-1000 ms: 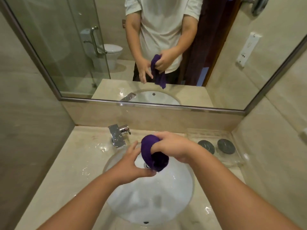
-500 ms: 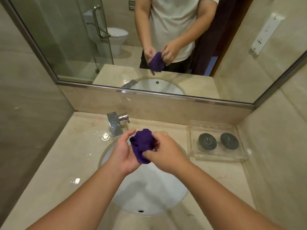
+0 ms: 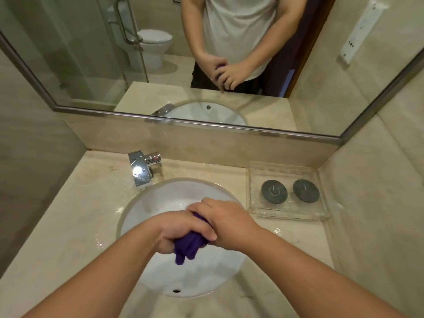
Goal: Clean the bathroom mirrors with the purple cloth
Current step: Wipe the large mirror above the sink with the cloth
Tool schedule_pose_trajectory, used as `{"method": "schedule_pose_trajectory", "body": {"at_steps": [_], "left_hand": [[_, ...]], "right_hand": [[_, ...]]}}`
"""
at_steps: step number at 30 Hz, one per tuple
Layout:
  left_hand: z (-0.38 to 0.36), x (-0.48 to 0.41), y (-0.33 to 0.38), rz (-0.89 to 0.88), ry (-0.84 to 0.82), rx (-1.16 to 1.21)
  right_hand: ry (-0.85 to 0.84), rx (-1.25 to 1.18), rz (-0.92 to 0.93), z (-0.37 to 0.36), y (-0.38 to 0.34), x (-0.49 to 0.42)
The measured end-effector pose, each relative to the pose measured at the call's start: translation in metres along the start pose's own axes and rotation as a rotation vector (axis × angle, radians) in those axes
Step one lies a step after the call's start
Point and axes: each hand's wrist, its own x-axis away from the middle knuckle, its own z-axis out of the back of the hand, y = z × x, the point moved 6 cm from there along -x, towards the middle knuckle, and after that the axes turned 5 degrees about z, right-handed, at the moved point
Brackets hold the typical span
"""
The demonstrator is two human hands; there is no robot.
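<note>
While held over sink (image 3: 146,203), purple cloth (image 3: 189,245) bunched, squeezed between both hands (image 3: 202,226).

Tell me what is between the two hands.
The bunched purple cloth: the left hand and the right hand both grip it, squeezed between them above the sink basin, with one end hanging below. The head view shows this.

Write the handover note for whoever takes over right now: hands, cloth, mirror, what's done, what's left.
Hands: left hand and right hand both grip the bunched purple cloth over the sink basin.
Things: the mirror hangs above the counter; the cloth is well away from it.
Done: cloth is in hand; water drops on the counter hint it may be wet, not certain.
Left: wipe the mirror.
</note>
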Motion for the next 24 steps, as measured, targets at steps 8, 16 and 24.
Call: {"method": "schedule_pose_trajectory", "body": {"at_steps": [8, 16, 24], "left_hand": [[-0.004, -0.006, 0.024, -0.029, 0.302, -0.482], [0.012, -0.006, 0.033, -0.002, 0.719, -1.100], [0.035, -0.003, 0.013, 0.055, 0.479, -0.896]], "right_hand": [[-0.055, 0.212, -0.174, 0.009, 0.009, -0.003], [-0.132, 0.360, -0.265, 0.009, 0.002, -0.024], [-0.459, 0.043, -0.353, 0.005, 0.005, -0.041]]}}
